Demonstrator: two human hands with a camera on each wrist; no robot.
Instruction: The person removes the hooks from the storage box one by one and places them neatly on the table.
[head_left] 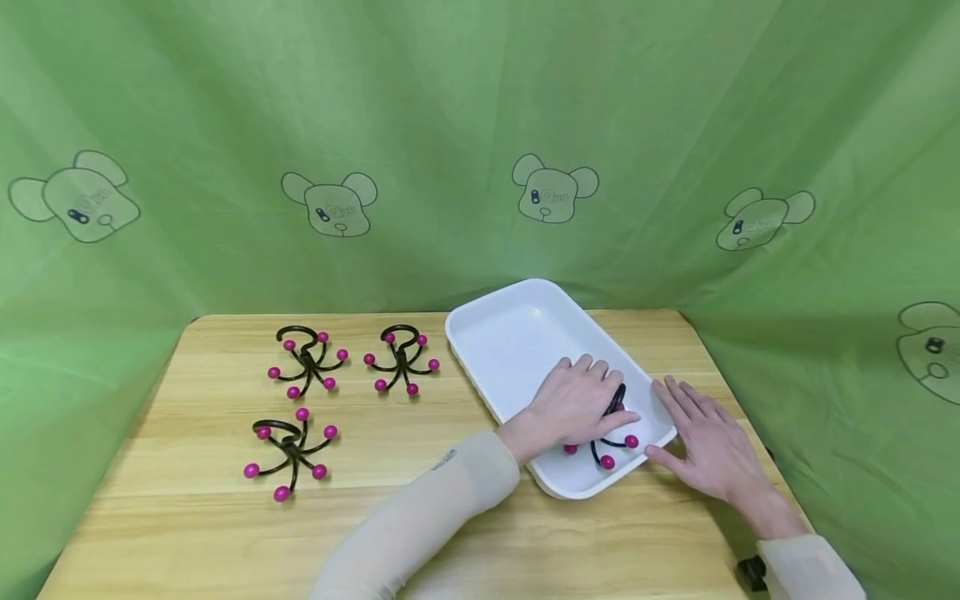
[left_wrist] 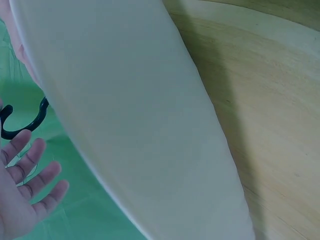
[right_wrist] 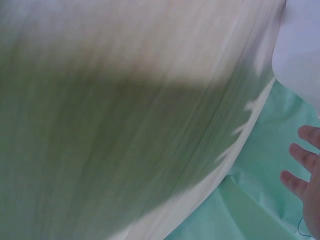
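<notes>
In the head view my left hand (head_left: 573, 404) is over the near end of a white tray (head_left: 498, 333), its fingers extended and thumb apart. Beneath it, a black hook hanger (head_left: 617, 400) with magenta ball tips sits in the tray, partly hidden by the hand. The left wrist view has the hanger's curved black hook (left_wrist: 27, 131) beside spread fingers (left_wrist: 42, 177). My right hand (head_left: 708, 450) lies with straight fingers along the tray's right rim near its front corner. Only a few right fingertips (right_wrist: 302, 157) enter the right wrist view.
Three similar hook hangers lie on the left of the wooden table (head_left: 450, 533): one at the back left (head_left: 307, 360), another at the back middle (head_left: 401, 360), a third nearer the front (head_left: 291, 450). A green curtain (head_left: 450, 100) hangs behind and beside the table.
</notes>
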